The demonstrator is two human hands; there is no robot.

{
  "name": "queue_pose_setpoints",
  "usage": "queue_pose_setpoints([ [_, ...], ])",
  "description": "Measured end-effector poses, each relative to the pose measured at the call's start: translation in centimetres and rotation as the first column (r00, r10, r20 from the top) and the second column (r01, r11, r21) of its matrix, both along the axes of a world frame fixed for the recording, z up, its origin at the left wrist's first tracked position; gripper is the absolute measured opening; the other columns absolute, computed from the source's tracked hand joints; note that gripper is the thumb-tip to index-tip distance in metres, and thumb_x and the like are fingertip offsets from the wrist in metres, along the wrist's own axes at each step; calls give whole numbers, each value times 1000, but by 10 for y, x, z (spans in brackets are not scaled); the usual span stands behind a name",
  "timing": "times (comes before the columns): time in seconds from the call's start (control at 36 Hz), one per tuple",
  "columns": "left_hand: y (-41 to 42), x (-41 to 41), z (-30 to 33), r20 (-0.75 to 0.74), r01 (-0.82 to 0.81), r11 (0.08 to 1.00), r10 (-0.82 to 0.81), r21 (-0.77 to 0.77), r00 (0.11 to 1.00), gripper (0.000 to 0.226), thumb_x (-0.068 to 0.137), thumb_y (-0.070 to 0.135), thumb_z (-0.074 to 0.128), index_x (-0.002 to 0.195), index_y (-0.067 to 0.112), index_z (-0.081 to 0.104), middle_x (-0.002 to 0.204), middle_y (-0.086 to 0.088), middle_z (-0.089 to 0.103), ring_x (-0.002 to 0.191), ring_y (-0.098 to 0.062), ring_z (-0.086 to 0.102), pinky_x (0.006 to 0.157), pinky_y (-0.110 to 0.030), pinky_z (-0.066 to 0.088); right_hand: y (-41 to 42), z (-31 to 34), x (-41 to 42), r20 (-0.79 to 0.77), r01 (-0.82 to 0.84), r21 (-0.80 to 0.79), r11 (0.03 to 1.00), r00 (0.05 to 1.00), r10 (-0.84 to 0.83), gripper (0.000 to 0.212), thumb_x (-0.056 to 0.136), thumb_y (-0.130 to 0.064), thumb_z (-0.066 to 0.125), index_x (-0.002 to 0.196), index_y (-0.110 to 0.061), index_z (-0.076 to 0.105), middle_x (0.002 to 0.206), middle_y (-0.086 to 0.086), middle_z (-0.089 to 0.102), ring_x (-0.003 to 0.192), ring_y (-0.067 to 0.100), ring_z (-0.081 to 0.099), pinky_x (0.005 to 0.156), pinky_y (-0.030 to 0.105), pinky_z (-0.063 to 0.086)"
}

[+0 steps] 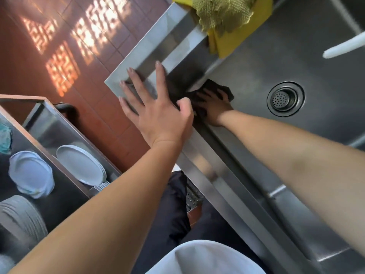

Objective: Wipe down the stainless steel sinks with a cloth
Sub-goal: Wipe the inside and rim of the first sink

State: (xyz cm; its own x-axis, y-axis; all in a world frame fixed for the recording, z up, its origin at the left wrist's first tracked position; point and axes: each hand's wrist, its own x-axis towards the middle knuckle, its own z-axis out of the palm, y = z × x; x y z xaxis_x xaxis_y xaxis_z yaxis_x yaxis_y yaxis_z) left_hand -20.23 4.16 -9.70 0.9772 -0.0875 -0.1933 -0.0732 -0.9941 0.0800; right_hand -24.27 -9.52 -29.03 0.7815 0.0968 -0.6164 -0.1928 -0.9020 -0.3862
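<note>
A stainless steel sink (286, 56) fills the right side, with a round drain (285, 99) in its floor. My right hand (212, 107) reaches down into the near left corner of the basin and presses a dark cloth (217, 88) against the steel with straight fingers. My left hand (152, 107) lies flat with spread fingers on the sink's front rim (138, 62), at its left corner, just above the cloth.
Yellow and green cloths (227, 18) hang over the rim at the top. A white faucet spout (345, 46) juts in from the right. A cart with stacked white plates (81, 165) stands at lower left on the red tiled floor (39, 56).
</note>
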Motion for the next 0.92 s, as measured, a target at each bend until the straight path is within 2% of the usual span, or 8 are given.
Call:
queue_pose_setpoints([
  [0.17,0,0,-4,27,-7,1000,6,4,1000,81,79,48,41,155,46,13,167,-11,0,153,-36,-2,123,-53,-1,-6,9,-36,-18,-45,-72,996,999,44,48,99,-44,36,147,-48,36,160,1,27,147,27,17,115,53,8],
  [0.39,1,2,-5,12,-23,1000,23,3,1000,80,78,48,37,154,48,13,168,-9,-3,154,-35,-5,122,-54,-2,-14,33,-156,-221,94,-111,989,968,-116,61,86,-30,54,142,-51,42,152,-5,34,138,25,27,108,48,21],
  [0.44,0,2,-5,6,-19,1000,19,9,1000,79,79,47,36,154,47,12,168,-9,-4,154,-35,-6,122,-54,-1,-15,41,-186,-355,250,-98,963,896,-268,56,87,-27,50,139,-48,47,149,-8,35,138,24,27,108,46,24],
  [0.5,1,3,-5,8,-18,1000,18,6,1000,79,79,47,36,154,48,12,168,-9,-4,154,-35,-6,122,-54,-2,-14,47,-211,-478,490,-91,867,742,-470,38,87,-24,50,122,-35,61,139,-1,49,131,29,39,101,41,35],
  [0.56,2,4,-8,22,-13,1000,13,7,1000,79,78,49,36,154,48,13,168,-10,-3,154,-35,-5,122,-54,-2,-12,55,-226,-565,721,-84,688,534,-629,14,82,-16,58,93,-24,63,109,10,63,103,31,58,76,30,45],
  [0.61,4,4,-11,34,-6,1000,6,8,999,79,77,51,35,153,47,14,168,-10,-2,153,-36,-4,122,-54,-3,-13,63,-235,-617,826,-97,556,389,-685,7,79,-12,62,82,-18,61,87,10,63,75,25,58,56,25,37],
  [0.75,8,6,-15,23,19,999,-19,36,1000,84,72,58,33,153,47,10,167,-11,-5,153,-37,-6,120,-55,-5,-17,88,-242,-658,860,-127,494,300,-690,6,78,-13,59,74,-15,56,80,10,55,70,25,52,54,25,35],
  [0.92,11,11,2,-161,61,998,-63,-15,985,82,77,58,33,155,46,10,166,-9,-14,152,-34,-14,121,-54,-9,-15,144,-253,-652,855,-59,515,358,-669,14,82,-10,56,93,-9,64,91,13,59,82,28,55,58,27,38],
])
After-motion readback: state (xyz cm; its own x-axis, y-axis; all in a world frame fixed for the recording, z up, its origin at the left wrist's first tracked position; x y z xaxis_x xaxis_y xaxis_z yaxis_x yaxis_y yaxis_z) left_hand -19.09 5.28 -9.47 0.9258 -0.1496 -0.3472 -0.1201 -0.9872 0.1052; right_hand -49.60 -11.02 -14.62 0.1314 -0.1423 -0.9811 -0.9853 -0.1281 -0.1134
